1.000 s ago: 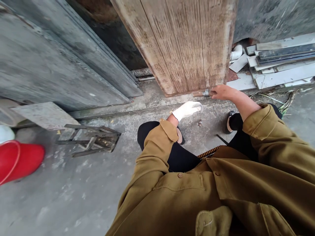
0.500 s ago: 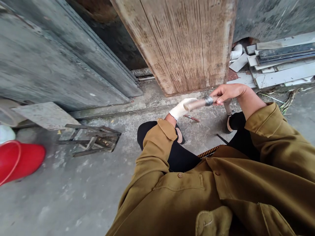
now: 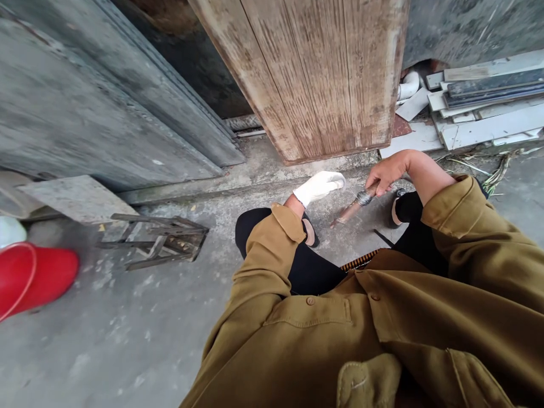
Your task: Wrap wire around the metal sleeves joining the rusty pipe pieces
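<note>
My left hand wears a white glove and is held out low over the concrete, its fingers drawn together. A faint thin curve shows at its fingertips; what it pinches, if anything, is too small to make out. Bare, my right hand grips the upper end of a wooden stick. Silvery wire is coiled round the stick just below those fingers. The stick slants down to the left, and its blurred reddish tip lies between my feet, apart from the glove.
A plank door stands in front of me. Stacked white boards and a white pipe elbow are at the right. On the left are a small wooden stool frame, a flat board and a red bucket.
The stick has swung from nearly level across the glove to slanting downward, away from it. My right hand has tilted down with it. A reddish rod seen below the glove no longer shows there.
</note>
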Demonstrator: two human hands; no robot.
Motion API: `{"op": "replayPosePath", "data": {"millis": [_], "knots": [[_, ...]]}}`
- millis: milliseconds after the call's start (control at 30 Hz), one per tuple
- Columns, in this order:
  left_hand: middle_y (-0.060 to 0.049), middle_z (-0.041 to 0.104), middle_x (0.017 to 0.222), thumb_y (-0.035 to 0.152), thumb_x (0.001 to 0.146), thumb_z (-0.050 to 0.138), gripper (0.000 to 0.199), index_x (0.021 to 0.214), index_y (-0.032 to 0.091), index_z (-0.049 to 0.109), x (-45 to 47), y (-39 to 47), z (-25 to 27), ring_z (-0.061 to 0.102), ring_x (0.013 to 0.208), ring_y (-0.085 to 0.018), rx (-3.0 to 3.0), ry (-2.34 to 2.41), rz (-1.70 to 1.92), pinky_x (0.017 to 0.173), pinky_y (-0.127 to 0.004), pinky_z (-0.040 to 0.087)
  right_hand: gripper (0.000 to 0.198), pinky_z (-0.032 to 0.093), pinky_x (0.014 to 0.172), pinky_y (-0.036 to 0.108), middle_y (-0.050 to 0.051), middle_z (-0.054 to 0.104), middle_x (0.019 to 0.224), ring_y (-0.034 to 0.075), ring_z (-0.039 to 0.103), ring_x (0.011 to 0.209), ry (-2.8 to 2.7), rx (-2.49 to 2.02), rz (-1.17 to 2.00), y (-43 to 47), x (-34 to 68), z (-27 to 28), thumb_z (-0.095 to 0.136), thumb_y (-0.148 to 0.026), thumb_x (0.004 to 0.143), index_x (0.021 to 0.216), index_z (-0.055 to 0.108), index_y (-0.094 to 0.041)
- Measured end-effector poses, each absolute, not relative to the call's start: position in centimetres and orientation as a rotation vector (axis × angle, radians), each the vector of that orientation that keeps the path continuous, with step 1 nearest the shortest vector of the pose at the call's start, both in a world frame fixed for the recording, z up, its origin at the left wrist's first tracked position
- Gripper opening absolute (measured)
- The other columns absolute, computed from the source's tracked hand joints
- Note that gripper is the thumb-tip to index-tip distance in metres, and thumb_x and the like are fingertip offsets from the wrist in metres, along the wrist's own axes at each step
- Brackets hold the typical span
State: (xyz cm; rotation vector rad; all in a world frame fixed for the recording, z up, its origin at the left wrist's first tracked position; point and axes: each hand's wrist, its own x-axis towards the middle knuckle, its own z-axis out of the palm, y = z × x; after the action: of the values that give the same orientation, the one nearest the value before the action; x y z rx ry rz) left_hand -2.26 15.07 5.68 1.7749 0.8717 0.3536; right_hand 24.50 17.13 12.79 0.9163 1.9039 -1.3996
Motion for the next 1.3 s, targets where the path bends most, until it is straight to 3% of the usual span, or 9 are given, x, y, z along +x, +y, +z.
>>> {"op": "replayPosePath", "data": {"millis": [200, 433, 500, 600, 667, 733, 867, 1000, 1300], "knots": [[-0.005, 0.070, 0.088, 0.041, 0.088, 0.069, 0.027, 0.086, 0.014, 0.068, -2.4, 15.3, 5.5, 0.064, 0.084, -0.017, 1.742, 0.936, 0.449, 0.083, -0.030, 0.052, 0.060, 0.045, 0.074, 0.025, 0.000, 0.061, 0.078, 0.012, 0.055, 0.075, 2.098, 0.881, -1.674, 17.3, 25.7, 14.0, 0.083, -0.071, 0.076, 0.095, 0.070, -0.015], [-0.004, 0.062, 0.068, 0.039, 0.097, 0.069, 0.029, 0.088, 0.012, 0.070, -1.0, 14.3, 5.7, 0.051, 0.057, -0.010, 1.461, 0.787, 0.393, 0.057, -0.023, 0.042, 0.062, 0.045, 0.066, 0.025, 0.001, 0.059, 0.079, 0.009, 0.050, 0.067, 2.509, 1.194, -2.343, 17.6, 25.6, 12.1, 0.081, -0.073, 0.077, 0.089, 0.057, -0.017], [-0.005, 0.066, 0.074, 0.040, 0.094, 0.073, 0.030, 0.088, 0.011, 0.071, -0.7, 13.8, 6.2, 0.052, 0.058, -0.010, 1.439, 0.749, 0.361, 0.057, -0.023, 0.042, 0.055, 0.046, 0.067, 0.027, 0.003, 0.060, 0.080, 0.012, 0.051, 0.069, 2.571, 1.617, -2.253, 18.1, 25.3, 11.4, 0.073, -0.070, 0.087, 0.091, 0.056, -0.018], [-0.007, 0.070, 0.081, 0.042, 0.094, 0.073, 0.032, 0.088, 0.011, 0.072, -0.7, 13.5, 6.9, 0.048, 0.056, -0.008, 1.451, 0.708, 0.323, 0.055, -0.023, 0.041, 0.034, 0.047, 0.075, 0.031, 0.008, 0.064, 0.084, 0.018, 0.059, 0.080, 2.471, 2.115, -1.476, 18.8, 24.9, 10.8, 0.067, -0.050, 0.096, 0.095, 0.062, -0.016], [-0.008, 0.071, 0.083, 0.044, 0.094, 0.072, 0.034, 0.086, 0.011, 0.072, -0.9, 13.6, 7.0, 0.045, 0.055, -0.007, 1.460, 0.692, 0.349, 0.054, -0.023, 0.040, 0.020, 0.046, 0.081, 0.033, 0.010, 0.067, 0.088, 0.023, 0.063, 0.090, 2.357, 1.967, -1.013, 19.0, 24.9, 10.6, 0.072, -0.035, 0.093, 0.095, 0.068, -0.015], [-0.007, 0.070, 0.081, 0.047, 0.093, 0.074, 0.037, 0.084, 0.011, 0.071, -1.3, 14.0, 7.0, 0.044, 0.054, -0.007, 1.465, 0.717, 0.397, 0.054, -0.023, 0.039, 0.015, 0.045, 0.083, 0.032, 0.009, 0.068, 0.087, 0.022, 0.063, 0.091, 2.214, 1.554, -0.949, 18.8, 24.8, 10.6, 0.075, -0.028, 0.089, 0.093, 0.071, -0.015], [-0.006, 0.069, 0.077, 0.051, 0.087, 0.078, 0.041, 0.081, 0.012, 0.070, -2.4, 14.7, 6.7, 0.044, 0.054, -0.007, 1.477, 0.803, 0.488, 0.053, -0.022, 0.038, 0.037, 0.044, 0.076, 0.028, 0.002, 0.064, 0.079, 0.014, 0.058, 0.076, 1.958, 0.825, -1.433, 18.1, 24.8, 10.8, 0.081, -0.049, 0.084, 0.093, 0.070, -0.014], [-0.006, 0.069, 0.078, 0.055, 0.086, 0.076, 0.044, 0.080, 0.012, 0.067, -3.4, 15.5, 6.6, 0.044, 0.055, -0.007, 1.485, 0.870, 0.614, 0.053, -0.022, 0.038, 0.062, 0.041, 0.072, 0.026, -0.001, 0.061, 0.076, 0.011, 0.054, 0.072, 2.087, 0.710, -1.706, 18.5, 25.2, 11.3, 0.083, -0.072, 0.075, 0.091, 0.066, -0.015], [-0.004, 0.064, 0.071, 0.052, 0.090, 0.073, 0.038, 0.082, 0.015, 0.069, -2.1, 15.7, 3.4, 0.051, 0.058, -0.012, 1.543, 0.939, 0.574, 0.057, -0.024, 0.041, 0.058, 0.043, 0.069, 0.025, -0.001, 0.060, 0.078, 0.010, 0.052, 0.070, 2.348, 0.866, -2.018, 17.9, 25.8, 12.5, 0.085, -0.069, 0.075, 0.094, 0.067, -0.017]]}}
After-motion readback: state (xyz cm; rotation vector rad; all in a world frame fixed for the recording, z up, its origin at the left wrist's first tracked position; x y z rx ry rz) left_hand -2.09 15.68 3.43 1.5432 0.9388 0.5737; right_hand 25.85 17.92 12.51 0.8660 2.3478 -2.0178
